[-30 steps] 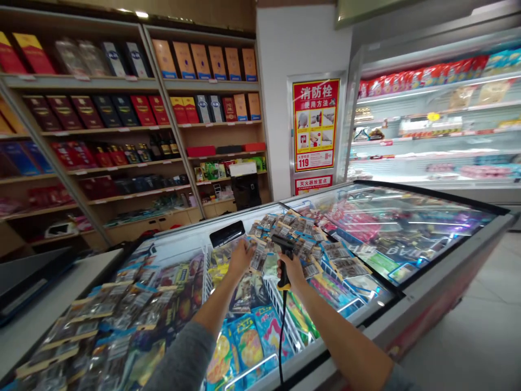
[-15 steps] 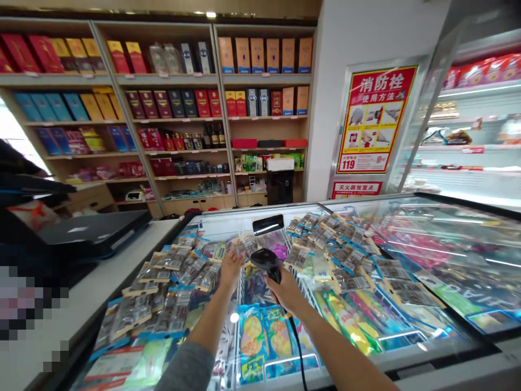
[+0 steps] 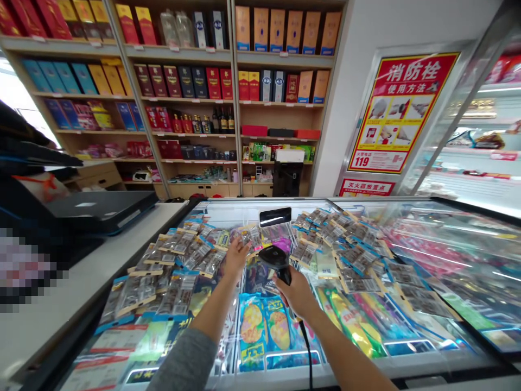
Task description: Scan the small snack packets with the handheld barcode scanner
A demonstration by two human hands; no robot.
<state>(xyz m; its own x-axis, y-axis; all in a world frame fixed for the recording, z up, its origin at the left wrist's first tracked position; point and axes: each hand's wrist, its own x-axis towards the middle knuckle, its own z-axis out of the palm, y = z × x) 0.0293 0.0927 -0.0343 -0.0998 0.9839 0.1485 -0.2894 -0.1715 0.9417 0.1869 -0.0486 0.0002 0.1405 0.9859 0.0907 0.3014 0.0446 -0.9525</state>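
My right hand (image 3: 299, 296) is wrapped round the grip of a black corded barcode scanner (image 3: 277, 260), whose head points left over the chest freezer (image 3: 407, 363). My left hand (image 3: 236, 257) reaches forward with its fingers apart, fingertips touching a small clear snack packet (image 3: 249, 237) that lies on the freezer's glass lid. Several more small packets (image 3: 183, 260) are spread over the lid to the left and right of both hands. Colourful frozen-treat bags (image 3: 264, 328) show through the glass below my arms.
A white counter (image 3: 61, 304) with a dark laptop (image 3: 97, 209) stands at the left. Wooden shelves (image 3: 280, 57) of boxed bottles fill the back wall. A red fire-hydrant sign (image 3: 401, 108) hangs at the right, beside an open refrigerated display (image 3: 484, 157).
The view has swung left and tilted down, bringing the counter and laptop into sight. My left hand has moved a little forward onto the packets; the scanner stays gripped in my right.
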